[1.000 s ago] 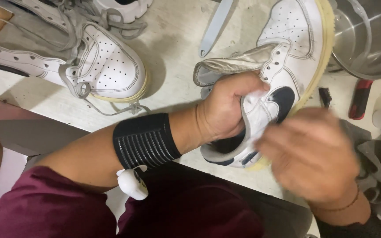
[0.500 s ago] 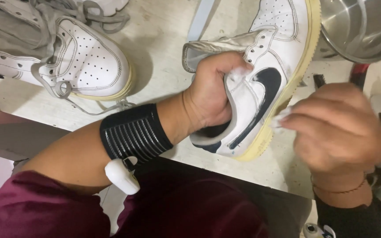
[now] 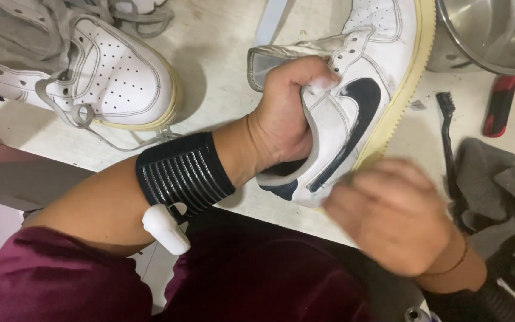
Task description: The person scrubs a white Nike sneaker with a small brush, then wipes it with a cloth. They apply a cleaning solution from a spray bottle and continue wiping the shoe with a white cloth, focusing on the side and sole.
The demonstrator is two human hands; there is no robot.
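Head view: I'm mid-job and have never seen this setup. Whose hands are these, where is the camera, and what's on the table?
There is no machine: a person wears the camera on the head, looking down at their own two hands. The left hand, with a black wrist band, grips a white shoe by its opening. The right hand is blurred at the shoe's heel; what it holds is unclear. On the table lie a second white shoe, a small black brush, a grey cloth and a metal bowl.

Pale worktop (image 3: 222, 71), white sneaker (image 3: 111, 77), steel bowl (image 3: 490, 30), black brush (image 3: 445, 128), grey cloth (image 3: 502, 197), red tool (image 3: 500, 104)
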